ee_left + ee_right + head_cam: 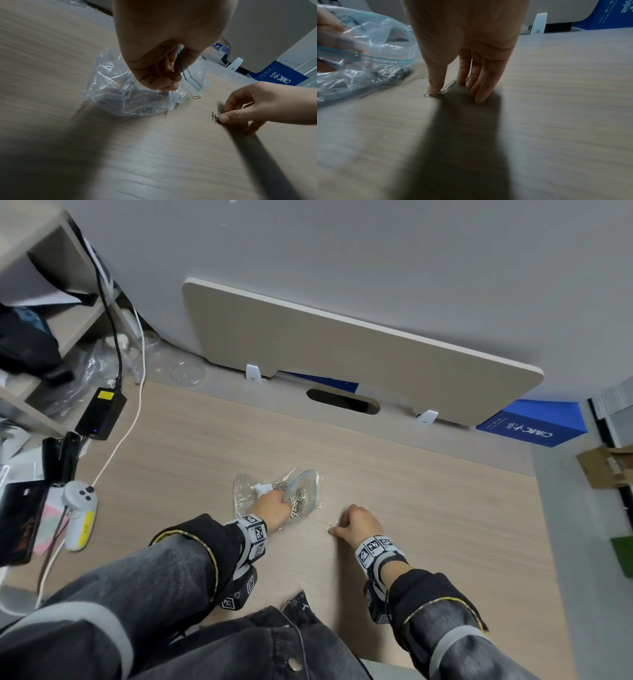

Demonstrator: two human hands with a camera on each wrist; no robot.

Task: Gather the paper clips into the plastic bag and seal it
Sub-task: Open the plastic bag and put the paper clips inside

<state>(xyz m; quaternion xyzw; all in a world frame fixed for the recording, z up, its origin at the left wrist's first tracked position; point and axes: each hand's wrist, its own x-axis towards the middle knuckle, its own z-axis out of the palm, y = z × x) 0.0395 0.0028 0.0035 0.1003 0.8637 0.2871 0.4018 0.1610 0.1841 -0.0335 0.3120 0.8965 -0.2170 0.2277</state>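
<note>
Paper clips (pixel 215 116) on the bench (pixel 428 508) sit under my right hand (pixel 359 523), thumb and fingers closing to pinch them; my left hand (pixel 272 508) grips the plastic bag (pixel 120 93) by its mouth (kept open for dropping); one clip (pixel 196 97) lies beside it.

One plastic bag (pixel 274 491) lies near the middle of the desk (pixel 411 508), holding a heap of paper clips (pixel 390 73) too tangled to count. Three loose clips lie outside it: one single clip (pixel 196 97) just beside the bag's mouth, and two clips (pixel 216 116) together toward the near edge. Two hands are over the desk. Two white brackets (pixel 253 372) sit along the far edge, and one blue box (pixel 534 424) stands past the far right corner.
</note>
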